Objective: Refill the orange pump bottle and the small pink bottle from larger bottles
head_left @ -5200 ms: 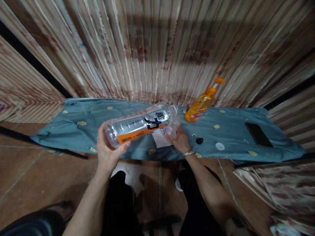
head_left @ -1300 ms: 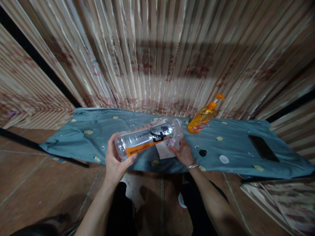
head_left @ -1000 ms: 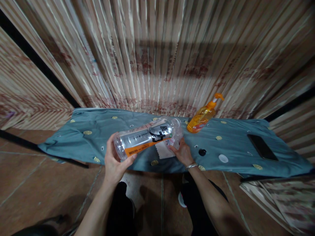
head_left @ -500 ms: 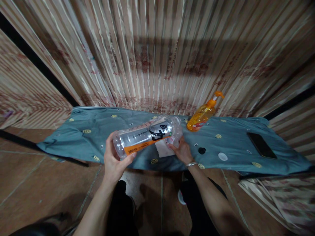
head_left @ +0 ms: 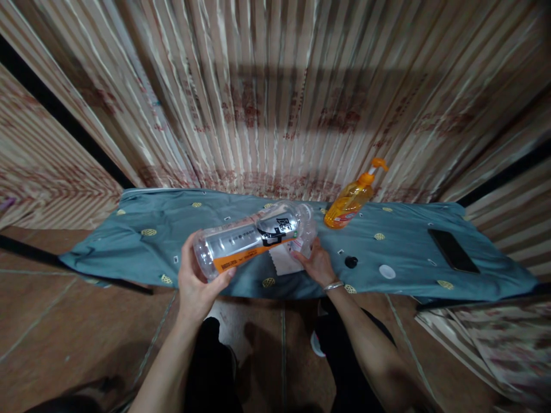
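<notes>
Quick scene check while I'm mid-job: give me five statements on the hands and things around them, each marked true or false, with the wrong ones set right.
1. The left hand grips the base end of the large labelled bottle. True.
2. That bottle stands upright. False: it is held tilted well over.
3. The right hand holds a small clear item by that bottle's neck. True.
4. The white disc lies between the black object and the phone. True.
5. The pump bottle is nearer the left hand. False: the pump bottle is nearer the right hand.
</notes>
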Tool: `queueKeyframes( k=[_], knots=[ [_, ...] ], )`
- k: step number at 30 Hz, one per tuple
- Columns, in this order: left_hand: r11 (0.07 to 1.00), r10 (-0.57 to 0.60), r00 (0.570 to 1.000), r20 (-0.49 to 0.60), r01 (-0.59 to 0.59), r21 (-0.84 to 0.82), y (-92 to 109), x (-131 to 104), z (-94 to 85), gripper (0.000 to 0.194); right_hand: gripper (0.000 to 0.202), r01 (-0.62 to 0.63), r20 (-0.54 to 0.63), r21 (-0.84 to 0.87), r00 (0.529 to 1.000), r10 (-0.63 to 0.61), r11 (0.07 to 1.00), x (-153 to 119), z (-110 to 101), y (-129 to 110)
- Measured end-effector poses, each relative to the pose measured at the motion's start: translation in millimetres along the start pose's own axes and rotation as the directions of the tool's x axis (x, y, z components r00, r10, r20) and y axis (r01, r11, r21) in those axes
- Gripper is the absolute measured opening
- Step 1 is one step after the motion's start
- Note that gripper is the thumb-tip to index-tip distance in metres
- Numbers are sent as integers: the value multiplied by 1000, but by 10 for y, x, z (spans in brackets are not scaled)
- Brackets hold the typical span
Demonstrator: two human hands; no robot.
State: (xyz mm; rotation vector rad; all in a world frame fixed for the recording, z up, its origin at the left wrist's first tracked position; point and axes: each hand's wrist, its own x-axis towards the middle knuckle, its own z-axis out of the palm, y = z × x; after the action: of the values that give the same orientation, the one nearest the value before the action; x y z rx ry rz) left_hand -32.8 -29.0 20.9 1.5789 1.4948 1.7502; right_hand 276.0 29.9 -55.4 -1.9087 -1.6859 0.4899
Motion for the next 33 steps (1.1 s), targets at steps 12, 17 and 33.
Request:
queueKeyframes(
  k=[12, 17, 33],
  knots=[
    [1000, -2, 1000, -24, 2, 26, -15, -3, 3, 105, 53, -31, 37, 28, 999, 30, 999, -19, -73, -90],
    [1000, 3, 1000, -24, -3, 12, -9, -2, 11, 106, 53, -47, 33, 14, 998, 47, 999, -23, -73, -100],
    [999, 7, 1000, -7, -7, 38, 11, 5, -4, 100, 52, -56, 34, -19, 998, 56, 998, -28, -83, -128]
  ],
)
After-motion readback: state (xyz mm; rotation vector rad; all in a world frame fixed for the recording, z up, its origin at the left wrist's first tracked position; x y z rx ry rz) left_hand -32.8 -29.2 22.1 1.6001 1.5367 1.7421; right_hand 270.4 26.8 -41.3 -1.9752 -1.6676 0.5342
